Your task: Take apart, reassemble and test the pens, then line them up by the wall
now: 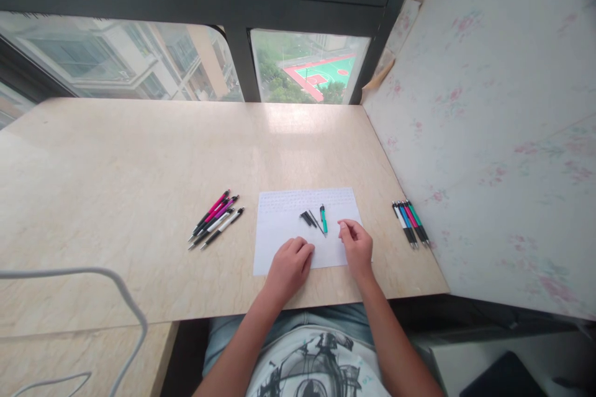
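Observation:
A sheet of white paper with lines of handwriting along its top lies before me. On it is a taken-apart pen: a green pen barrel with a black clip, a thin dark refill and short black tube-like pieces. My left hand rests on the paper's lower edge, its fingers curled in and nothing visible in them. Over the paper's right side, my right hand holds thumb and fingertips pinched together, just right of the green barrel. Anything between those fingertips is too small to make out.
Left of the paper lies a loose pile of several pens, pink, purple, white and black. Several more pens lie side by side at the right, near the papered wall. A grey cable arches across the left front. Windows stand behind the tabletop.

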Available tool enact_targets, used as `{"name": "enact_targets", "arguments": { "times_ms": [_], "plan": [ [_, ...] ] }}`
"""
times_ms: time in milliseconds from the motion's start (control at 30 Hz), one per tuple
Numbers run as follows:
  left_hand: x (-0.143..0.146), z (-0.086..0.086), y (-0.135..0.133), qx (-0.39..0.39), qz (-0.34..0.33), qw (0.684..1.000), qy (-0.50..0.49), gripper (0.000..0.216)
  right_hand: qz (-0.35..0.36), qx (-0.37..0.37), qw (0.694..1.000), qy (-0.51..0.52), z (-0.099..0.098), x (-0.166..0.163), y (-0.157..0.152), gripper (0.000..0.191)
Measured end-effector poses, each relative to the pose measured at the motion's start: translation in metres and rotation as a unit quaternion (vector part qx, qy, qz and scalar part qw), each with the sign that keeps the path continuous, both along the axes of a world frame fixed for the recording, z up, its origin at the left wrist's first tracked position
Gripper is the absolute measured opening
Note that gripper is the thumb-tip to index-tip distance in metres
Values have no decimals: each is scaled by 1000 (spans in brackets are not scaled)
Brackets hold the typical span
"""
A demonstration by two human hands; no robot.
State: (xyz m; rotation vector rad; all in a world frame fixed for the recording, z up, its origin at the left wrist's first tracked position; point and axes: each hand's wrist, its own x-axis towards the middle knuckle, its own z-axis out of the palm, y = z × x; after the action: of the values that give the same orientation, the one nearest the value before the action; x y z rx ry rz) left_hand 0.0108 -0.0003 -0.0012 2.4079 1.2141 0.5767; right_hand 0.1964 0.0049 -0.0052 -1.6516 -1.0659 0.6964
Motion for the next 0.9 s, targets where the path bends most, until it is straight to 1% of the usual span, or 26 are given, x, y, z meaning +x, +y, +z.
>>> {"name": "enact_targets", "arguments": {
  "times_ms": [233, 400, 467, 567, 667, 733, 833, 900],
  "plan": [
    [-1, -1, 0, -1, 5, 1000, -11, 20, 0, 6, 999, -39, -8, 21, -4, 30],
    [-1, -1, 0, -12, 4, 1000, -13, 20, -12, -2, 999, -36, -12, 28, -5, 31],
    [-1, -1, 0, -6, 3, 1000, -17, 20, -8, -6, 999, -38, -12, 29, -5, 32],
    [-1, 0, 1, 1, 2, 1000, -23, 20, 18, -23, 998, -58, -8, 29, -2, 32],
    [-1, 1, 1, -3, 1, 1000, -23, 20, 45, -35, 993, -104, -2, 25, 2, 31],
    [-1, 1, 1, -8, 0, 1000, -17, 20, 60, -43, 985, -154, 2, 19, 5, 29],
    [-1, 1, 0, -12, 1, 1000, -9, 20, 84, -73, 962, -250, 6, 5, 9, 22],
    [-1, 2, 0, -14, 3, 1000, -12, 20, 88, -97, 944, -302, 8, -4, 11, 19]
  ]
}}
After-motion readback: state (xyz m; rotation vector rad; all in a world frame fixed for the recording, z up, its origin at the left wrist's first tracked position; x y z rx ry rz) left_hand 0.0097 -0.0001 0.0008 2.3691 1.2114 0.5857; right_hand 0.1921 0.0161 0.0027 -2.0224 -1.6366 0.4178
